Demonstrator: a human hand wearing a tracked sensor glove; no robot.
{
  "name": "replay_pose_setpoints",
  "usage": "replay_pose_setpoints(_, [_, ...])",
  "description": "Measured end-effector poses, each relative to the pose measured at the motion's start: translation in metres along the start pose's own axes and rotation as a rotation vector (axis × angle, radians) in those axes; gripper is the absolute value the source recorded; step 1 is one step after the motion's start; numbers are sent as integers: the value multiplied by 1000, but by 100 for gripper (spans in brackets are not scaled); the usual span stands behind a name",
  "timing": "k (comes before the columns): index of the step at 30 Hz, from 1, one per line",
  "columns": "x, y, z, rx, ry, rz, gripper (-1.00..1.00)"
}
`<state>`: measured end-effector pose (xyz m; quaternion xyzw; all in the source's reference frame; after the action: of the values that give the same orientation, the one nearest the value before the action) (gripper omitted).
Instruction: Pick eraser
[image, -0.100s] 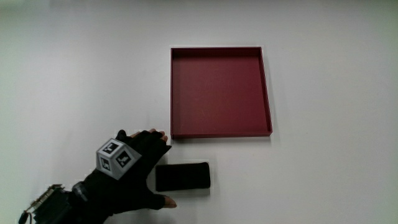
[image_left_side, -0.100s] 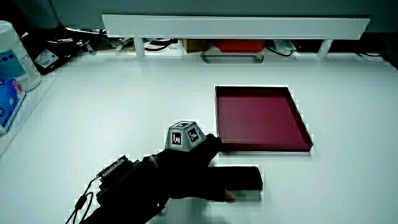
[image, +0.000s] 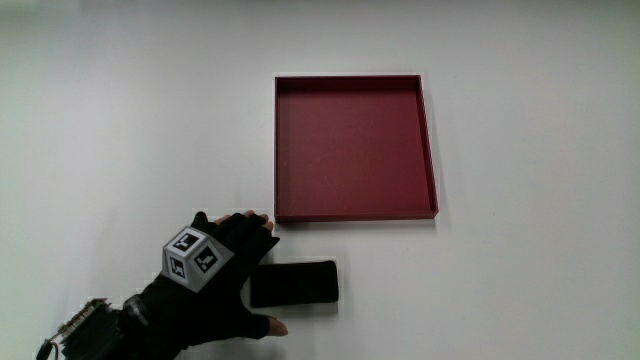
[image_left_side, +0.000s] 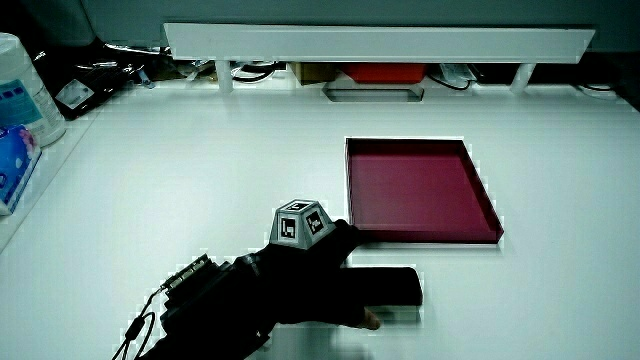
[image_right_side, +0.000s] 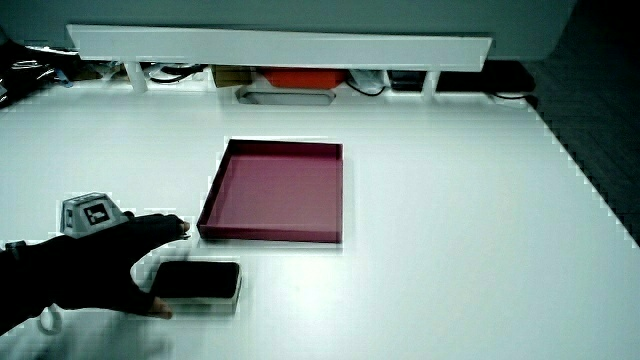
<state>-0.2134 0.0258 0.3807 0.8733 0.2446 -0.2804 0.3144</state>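
From above we see the hand (image: 215, 280) spread beside the black eraser (image: 293, 284), which lies nearer the person than the red tray (image: 355, 213); contact is unclear. In both side views its palm hides the eraser's (image_left_side: 388, 287) near end (image_right_side: 198, 279)

Shallow red tray (image: 355, 148) on white table (image: 530, 270)

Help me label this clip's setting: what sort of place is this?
Probably a lab or office workbench set up for recording: a plain white table with a low partition, cables and clutter past it, and a patterned tracking cube on the hand.
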Motion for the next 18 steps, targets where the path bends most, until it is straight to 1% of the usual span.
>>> replay_pose_setpoints(1, [-7,2,-10,-40,-170,53,0])
replay_pose_setpoints(2, [-10,5,-18,-27,-327,0,0])
replay_pose_setpoints(4, [4,10,-12,0,94,-59,0])
replay_pose_setpoints(5, [8,14,-15,14,92,-130,0])
replay_pose_setpoints(7, [-2,19,-30,-1,-61,-64,0])
replay_pose_setpoints(9, [1,26,-38,40,-78,-184,0])
replay_pose_setpoints(10, [5,28,-40,-5,32,-118,0])
replay_pose_setpoints(11, [-7,31,-55,-48,-115,-40,0])
replay_pose_setpoints(12, [2,34,-51,-40,33,-99,0])
replay_pose_setpoints(13, [2,36,-55,-56,67,-75,0])
replay_pose_setpoints(14, [-2,37,-63,-81,-65,12,0])
replay_pose_setpoints(16, [3,41,-66,-94,-9,22,0])
replay_pose_setpoints(17, [0,43,-72,-101,-28,25,0])
replay_pose_setpoints(18, [5,45,-71,-95,60,24,0])
